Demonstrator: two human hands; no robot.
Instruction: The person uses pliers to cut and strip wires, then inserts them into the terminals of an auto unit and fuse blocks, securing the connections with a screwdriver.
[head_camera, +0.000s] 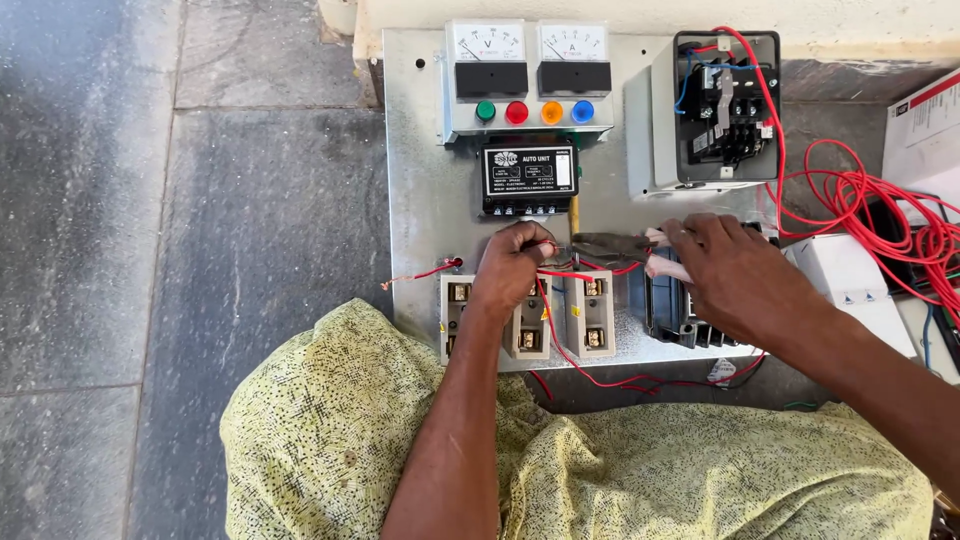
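Head view: the left hand (512, 268) pinches a thin red insulated wire (562, 272), fingers together on its end, above the cream fuse carriers (590, 312) on the bare galvanised metal panel (415, 200). The right hand (735, 275) is clamped on dark pliers with pale grips (615, 245) — their long axis running three to nine o'clock, nose toward the wire end, at the left fingers' three o'clock.

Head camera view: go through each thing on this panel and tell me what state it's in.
left hand: pinching a red wire
right hand: gripping pliers
pliers: jaws closed at the wire
grey switch box: cover off, wiring exposed
two meters: needles at the left end
red wire coil: loose beside the panel
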